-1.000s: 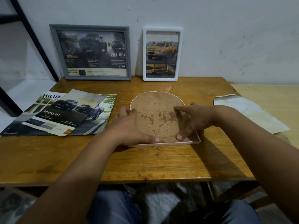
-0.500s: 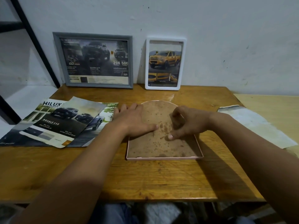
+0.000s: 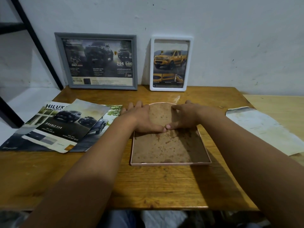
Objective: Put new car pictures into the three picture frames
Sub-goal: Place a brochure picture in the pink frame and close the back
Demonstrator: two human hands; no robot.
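Note:
A pink arch-topped picture frame [image 3: 171, 164] lies face down in the middle of the wooden table [image 3: 164, 186]. A stained brown backing board [image 3: 167, 148] sits inside it. My left hand [image 3: 143, 117] lies flat on the board's upper left. On the upper right my right hand [image 3: 184, 116] presses down with bent fingers. The two thumbs meet in the middle of the board. A grey frame [image 3: 95, 36] with a dark truck picture leans on the wall. Beside it stands a white frame [image 3: 171, 38] with a yellow truck picture.
Car brochures [image 3: 65, 127] overlap on the table's left side, close to my left hand. A worn pale sheet of paper [image 3: 263, 129] lies at the right, across onto a lighter wooden surface [image 3: 279, 102]. Black metal bars [image 3: 37, 43] slant down at the far left.
The backing board was tilted up in both hands and now lies flat inside the pink frame. Both hands have slid to its upper part, and the view has tipped down.

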